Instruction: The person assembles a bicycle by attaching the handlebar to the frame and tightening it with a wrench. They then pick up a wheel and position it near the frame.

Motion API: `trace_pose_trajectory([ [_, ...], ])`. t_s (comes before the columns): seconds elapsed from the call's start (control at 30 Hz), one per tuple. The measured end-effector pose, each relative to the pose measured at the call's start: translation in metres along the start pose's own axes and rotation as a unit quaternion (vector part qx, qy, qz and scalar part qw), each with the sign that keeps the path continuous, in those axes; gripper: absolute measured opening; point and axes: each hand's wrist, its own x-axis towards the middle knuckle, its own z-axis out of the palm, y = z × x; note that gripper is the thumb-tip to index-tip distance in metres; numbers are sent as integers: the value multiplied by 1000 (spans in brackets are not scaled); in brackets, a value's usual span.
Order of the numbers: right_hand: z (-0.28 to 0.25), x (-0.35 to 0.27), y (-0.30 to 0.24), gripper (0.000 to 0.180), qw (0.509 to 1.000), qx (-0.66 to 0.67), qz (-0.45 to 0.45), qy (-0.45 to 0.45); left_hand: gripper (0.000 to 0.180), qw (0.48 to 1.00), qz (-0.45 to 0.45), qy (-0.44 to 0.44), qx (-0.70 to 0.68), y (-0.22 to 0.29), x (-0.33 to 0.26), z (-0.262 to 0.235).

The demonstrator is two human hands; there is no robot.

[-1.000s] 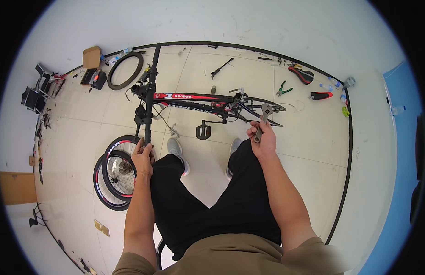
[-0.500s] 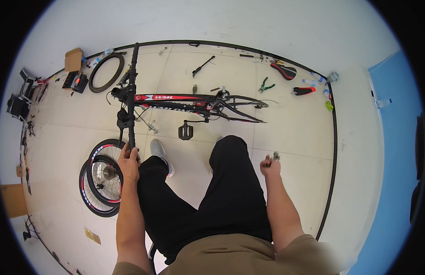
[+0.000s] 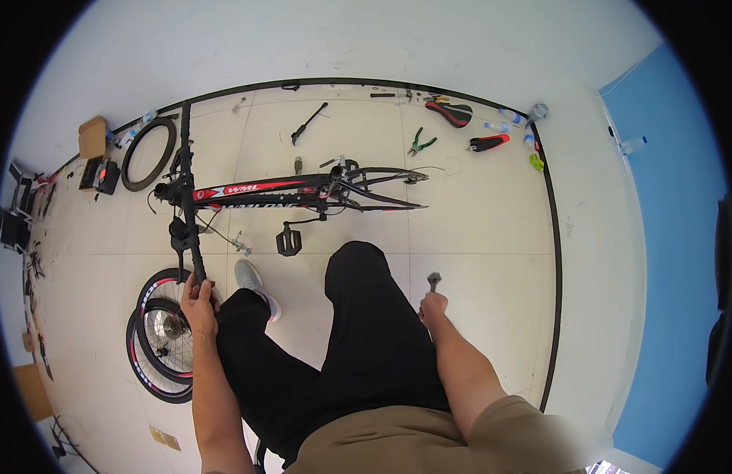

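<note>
My left hand [image 3: 199, 306] is closed round the near end of a black handlebar [image 3: 187, 146]. The bar is fitted to a black bicycle frame [image 3: 259, 188] with red and white markings, which stretches away to the right without wheels. One pedal [image 3: 288, 240] sticks out on the near side of the frame. My right hand [image 3: 433, 306] grips a metal wrench [image 3: 434, 281], held out beside my right knee with its head pointing away from me. Most of the wrench's handle is hidden in the fist.
Two wheels [image 3: 144, 373] lie stacked beside my left forearm. A loose tyre [image 3: 126, 163] and an opened cardboard box [image 3: 92, 137] sit far left. Green-handled pliers [image 3: 419, 142], a saddle [image 3: 449, 114], a red-and-black tool [image 3: 489, 143] and several bottles lie toward the far right wall.
The whole scene has shifted left in the picture. My right hand has turned, so the wrench now shows more clearly and points away from me. My left hand keeps hold of the handlebar.
</note>
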Motion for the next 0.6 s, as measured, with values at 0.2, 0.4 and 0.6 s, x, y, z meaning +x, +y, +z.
trace_pose_trajectory([
  [0.2,26,-15,-8,24,941,-179,-285,26,49,999,-24,12,-27,2,3,-4],
  [0.4,24,-14,-9,18,995,-87,-47,-11,52,999,-25,41,-16,4,1,-7],
  [0.6,-25,92,17,12,998,31,-54,-2,45,999,-35,12,-38,9,0,21],
])
